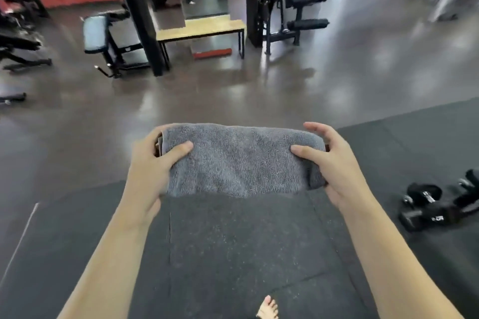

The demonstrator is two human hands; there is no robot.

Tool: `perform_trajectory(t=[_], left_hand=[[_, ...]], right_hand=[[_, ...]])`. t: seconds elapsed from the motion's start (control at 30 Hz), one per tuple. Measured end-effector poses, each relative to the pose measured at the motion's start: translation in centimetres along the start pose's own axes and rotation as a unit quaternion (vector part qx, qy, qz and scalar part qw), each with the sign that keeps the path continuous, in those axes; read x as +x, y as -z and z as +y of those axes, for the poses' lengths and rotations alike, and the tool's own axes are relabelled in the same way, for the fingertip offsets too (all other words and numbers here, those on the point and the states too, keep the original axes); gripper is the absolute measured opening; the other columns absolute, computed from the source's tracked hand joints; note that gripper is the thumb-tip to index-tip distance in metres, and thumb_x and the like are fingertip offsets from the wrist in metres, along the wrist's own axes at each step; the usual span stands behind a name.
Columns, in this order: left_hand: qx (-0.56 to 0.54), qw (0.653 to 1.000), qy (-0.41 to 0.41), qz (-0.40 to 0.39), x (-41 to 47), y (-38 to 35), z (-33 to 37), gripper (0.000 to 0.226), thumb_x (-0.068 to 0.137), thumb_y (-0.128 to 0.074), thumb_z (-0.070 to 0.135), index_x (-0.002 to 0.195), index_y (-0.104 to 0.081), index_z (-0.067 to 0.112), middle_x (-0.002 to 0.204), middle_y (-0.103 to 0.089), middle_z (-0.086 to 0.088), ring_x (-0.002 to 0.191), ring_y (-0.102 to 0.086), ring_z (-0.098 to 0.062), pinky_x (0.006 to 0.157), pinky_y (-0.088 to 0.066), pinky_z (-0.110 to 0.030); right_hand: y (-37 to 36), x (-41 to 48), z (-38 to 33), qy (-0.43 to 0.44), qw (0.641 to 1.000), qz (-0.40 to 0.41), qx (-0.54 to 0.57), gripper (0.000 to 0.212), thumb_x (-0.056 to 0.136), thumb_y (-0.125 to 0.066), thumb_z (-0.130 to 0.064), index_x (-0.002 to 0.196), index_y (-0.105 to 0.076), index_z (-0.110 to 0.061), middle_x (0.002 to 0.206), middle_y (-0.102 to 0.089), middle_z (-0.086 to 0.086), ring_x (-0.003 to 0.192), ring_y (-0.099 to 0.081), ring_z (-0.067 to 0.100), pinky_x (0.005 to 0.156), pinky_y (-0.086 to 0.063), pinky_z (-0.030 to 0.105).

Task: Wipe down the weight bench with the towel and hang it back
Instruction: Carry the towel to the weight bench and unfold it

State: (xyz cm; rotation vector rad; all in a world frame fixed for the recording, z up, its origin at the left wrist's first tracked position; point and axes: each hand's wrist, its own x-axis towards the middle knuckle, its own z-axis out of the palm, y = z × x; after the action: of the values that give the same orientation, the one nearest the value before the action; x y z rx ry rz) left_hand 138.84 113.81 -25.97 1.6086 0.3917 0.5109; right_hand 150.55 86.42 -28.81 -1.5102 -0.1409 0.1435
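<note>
The folded towel (pixel 241 160) is held crosswise, long axis 9 to 3 o'clock. The left hand (pixel 150 163) and right hand (pixel 334 163) each grip an end. A padded bench (pixel 95 33), probably the target, stands well apart at 11 o'clock.

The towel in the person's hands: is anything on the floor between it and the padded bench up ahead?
Nothing visible. The left hand and right hand grip the towel, and only open floor lies before the padded bench. The dumbbells sit off to the right.
</note>
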Motion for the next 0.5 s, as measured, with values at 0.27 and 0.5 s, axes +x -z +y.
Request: perform_trajectory(t=[0.27, 0.5], left_hand=[[-0.023, 0.997, -0.009, -0.076, 16.8, -16.3, -0.7, 0.01, 0.092, -0.073, 0.018, 0.101, -0.074, 0.023, 0.098, -0.075, 0.0, 0.09, -0.069, -0.014, 0.083, -0.056, -0.035], [-0.07, 0.986, -0.011, -0.151, 31.6, -32.0, -1.6, 0.01, 0.091, -0.074, 0.022, 0.101, -0.075, 0.02, 0.098, -0.077, -0.002, 0.088, -0.073, -0.015, 0.07, -0.059, -0.032]], right_hand=[[9.5, 15.6, -1.0, 0.002, 0.997, 0.074, -0.023, 0.066, 0.063, -0.093, -0.016, 0.116, -0.065, -0.043, 0.117, -0.072, -0.007, 0.106, -0.07, 0.011, 0.083, -0.058, 0.031], [16.2, 30.2, 1.7, 0.0, 0.987, 0.137, -0.09, 0.062, 0.073, -0.088, -0.014, 0.123, -0.059, -0.038, 0.119, -0.07, -0.006, 0.109, -0.066, 0.002, 0.089, -0.05, 0.023]])
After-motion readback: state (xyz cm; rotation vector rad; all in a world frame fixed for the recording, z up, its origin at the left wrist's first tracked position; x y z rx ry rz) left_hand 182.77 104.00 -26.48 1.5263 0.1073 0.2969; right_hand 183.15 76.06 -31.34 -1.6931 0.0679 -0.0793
